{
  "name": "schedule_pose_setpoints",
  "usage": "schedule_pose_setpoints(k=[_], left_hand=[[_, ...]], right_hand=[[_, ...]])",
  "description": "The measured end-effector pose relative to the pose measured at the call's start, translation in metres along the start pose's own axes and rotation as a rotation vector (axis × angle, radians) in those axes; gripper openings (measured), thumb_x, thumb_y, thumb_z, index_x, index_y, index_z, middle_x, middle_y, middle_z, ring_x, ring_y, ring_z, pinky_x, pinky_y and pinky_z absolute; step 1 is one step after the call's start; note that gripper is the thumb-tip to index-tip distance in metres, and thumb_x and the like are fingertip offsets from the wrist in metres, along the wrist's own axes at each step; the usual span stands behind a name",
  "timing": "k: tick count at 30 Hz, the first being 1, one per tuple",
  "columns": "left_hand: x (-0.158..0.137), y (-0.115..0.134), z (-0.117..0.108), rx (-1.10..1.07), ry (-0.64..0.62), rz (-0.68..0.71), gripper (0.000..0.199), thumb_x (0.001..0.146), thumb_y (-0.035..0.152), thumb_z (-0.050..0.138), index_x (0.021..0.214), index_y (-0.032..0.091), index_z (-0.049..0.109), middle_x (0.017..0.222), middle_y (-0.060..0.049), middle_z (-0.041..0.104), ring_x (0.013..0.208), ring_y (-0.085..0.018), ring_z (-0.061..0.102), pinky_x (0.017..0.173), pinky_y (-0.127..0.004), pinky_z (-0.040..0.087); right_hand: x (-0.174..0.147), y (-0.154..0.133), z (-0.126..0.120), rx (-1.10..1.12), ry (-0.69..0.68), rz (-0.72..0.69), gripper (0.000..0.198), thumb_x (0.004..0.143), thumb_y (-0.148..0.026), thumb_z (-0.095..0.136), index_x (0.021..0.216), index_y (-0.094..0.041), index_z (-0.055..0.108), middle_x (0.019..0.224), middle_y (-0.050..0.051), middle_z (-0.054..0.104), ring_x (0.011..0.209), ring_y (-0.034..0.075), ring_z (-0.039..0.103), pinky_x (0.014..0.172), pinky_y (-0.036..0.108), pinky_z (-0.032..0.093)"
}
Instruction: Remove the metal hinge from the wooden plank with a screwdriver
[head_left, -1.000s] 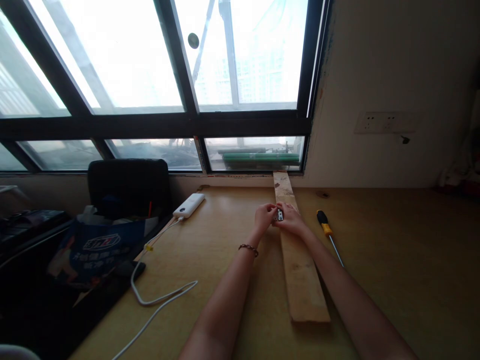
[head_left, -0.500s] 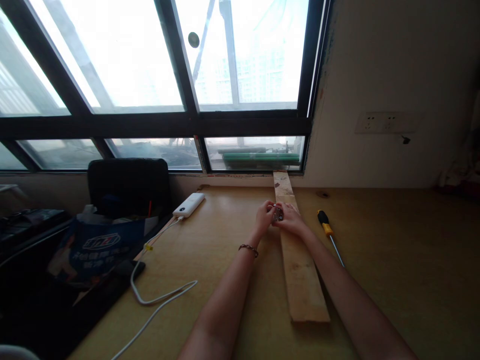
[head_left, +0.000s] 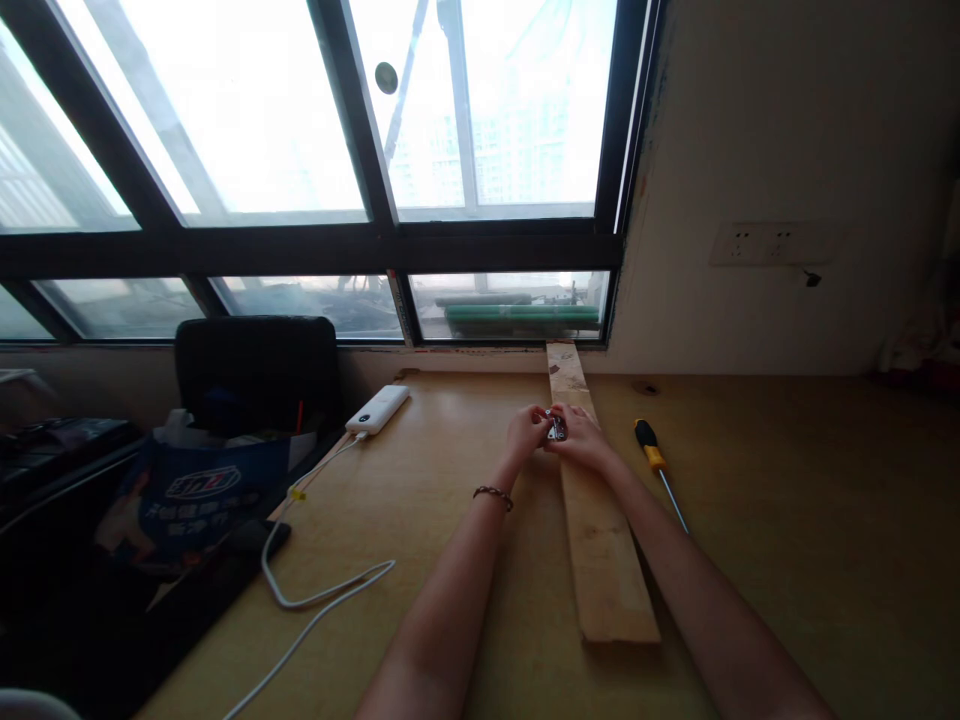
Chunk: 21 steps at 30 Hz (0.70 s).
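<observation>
Jointly, left hand (head_left: 527,430) and right hand (head_left: 581,440) pinched a small metal part (head_left: 556,428) between them above the plank (head_left: 600,540), whose long axis ran toward the window (head_left: 480,110).

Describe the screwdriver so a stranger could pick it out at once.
Start at the long wooden plank running from the window down the desk. Just right of it, beside the right hand, lies the screwdriver. Its black-and-yellow handle and thin metal shaft set it apart.

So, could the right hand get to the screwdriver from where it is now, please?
Probably yes: the screwdriver lies in the open on the desk just beside the right hand, with nothing between, though that hand is holding a small metal part.
</observation>
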<state>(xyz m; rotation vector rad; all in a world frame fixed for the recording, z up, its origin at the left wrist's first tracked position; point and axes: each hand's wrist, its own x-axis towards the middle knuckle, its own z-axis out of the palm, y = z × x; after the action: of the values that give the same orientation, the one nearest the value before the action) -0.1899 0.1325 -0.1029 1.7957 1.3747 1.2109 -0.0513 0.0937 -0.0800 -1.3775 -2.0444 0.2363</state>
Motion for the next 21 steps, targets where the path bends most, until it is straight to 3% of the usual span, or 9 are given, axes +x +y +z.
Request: schedule_pose_setpoints(k=[5, 9, 13, 18, 21], left_hand=[[-0.001, 0.005, -0.005, -0.292, 0.033, -0.038, 0.023, 0.063, 0.035, 0.063, 0.073, 0.015, 0.058, 0.052, 0.004, 0.049, 0.048, -0.008, 0.043, 0.047, -0.02, 0.03], [0.003, 0.009, -0.016, -0.611, 0.115, -0.248, 0.019, 0.066, 0.035, 0.056, 0.071, 0.017, 0.051, 0.045, 0.008, 0.037, 0.038, -0.005, 0.029, 0.041, -0.02, 0.023], [0.007, 0.009, -0.034, -0.709, 0.169, -0.367, 0.02, 0.072, 0.035, 0.046, 0.062, 0.019, 0.038, 0.043, 0.008, 0.03, 0.034, -0.004, 0.021, 0.037, -0.019, 0.016], [-0.008, 0.001, -0.048, -0.82, 0.041, -0.462, 0.036, 0.075, 0.048, 0.045, 0.058, 0.02, 0.031, 0.043, 0.008, 0.029, 0.032, -0.003, 0.019, 0.035, -0.019, 0.011], [-0.028, -0.008, -0.056, -0.845, -0.001, -0.511, 0.038, 0.076, 0.053, 0.047, 0.062, 0.019, 0.036, 0.041, 0.009, 0.027, 0.031, -0.003, 0.017, 0.035, -0.018, 0.008]], right_hand=[[-0.001, -0.002, -0.003, -0.003, -0.002, -0.014, 0.06, 0.053, -0.037, 0.072, 0.107, -0.023, 0.05, 0.11, 0.006, 0.057, 0.105, 0.025, 0.048, 0.093, 0.04, 0.032], [-0.001, -0.002, -0.004, 0.009, -0.015, -0.038, 0.061, 0.054, -0.037, 0.072, 0.109, -0.023, 0.048, 0.108, 0.005, 0.059, 0.105, 0.024, 0.048, 0.092, 0.039, 0.033], [-0.001, -0.002, -0.003, -0.007, -0.02, -0.036, 0.062, 0.054, -0.037, 0.072, 0.109, -0.024, 0.047, 0.107, 0.004, 0.06, 0.105, 0.024, 0.048, 0.091, 0.039, 0.033], [-0.001, -0.003, -0.003, -0.002, -0.026, -0.022, 0.063, 0.054, -0.038, 0.072, 0.11, -0.024, 0.046, 0.109, 0.003, 0.059, 0.106, 0.025, 0.048, 0.091, 0.04, 0.032], [-0.001, -0.002, -0.004, 0.007, -0.022, -0.03, 0.061, 0.057, -0.04, 0.07, 0.11, -0.024, 0.045, 0.11, 0.004, 0.059, 0.106, 0.024, 0.048, 0.092, 0.04, 0.031]])
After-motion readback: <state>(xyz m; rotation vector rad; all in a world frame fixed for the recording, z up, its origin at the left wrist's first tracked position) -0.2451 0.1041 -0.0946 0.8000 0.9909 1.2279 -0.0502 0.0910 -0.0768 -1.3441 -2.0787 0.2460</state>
